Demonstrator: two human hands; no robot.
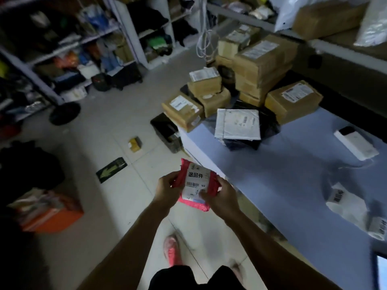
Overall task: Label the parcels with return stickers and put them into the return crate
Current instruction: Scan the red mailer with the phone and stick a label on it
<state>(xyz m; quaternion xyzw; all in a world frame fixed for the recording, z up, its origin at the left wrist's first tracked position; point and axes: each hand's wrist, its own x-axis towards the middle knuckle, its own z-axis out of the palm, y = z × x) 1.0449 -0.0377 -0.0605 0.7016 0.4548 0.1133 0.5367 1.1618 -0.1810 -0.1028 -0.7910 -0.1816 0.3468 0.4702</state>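
I hold a small red parcel in front of me, above the floor beside the table's corner. A white return sticker with black print covers its face. My left hand grips the parcel's left edge. My right hand holds its right side, thumb on the sticker's lower corner. An orange crate with items in it stands on the floor at the left. On the blue table lie several brown cardboard parcels and a white mailer.
A dark bin stands on the floor by the table's far corner, with a small yellow box near it. Shelves full of goods line the back and left. A white device and loose labels lie on the table.
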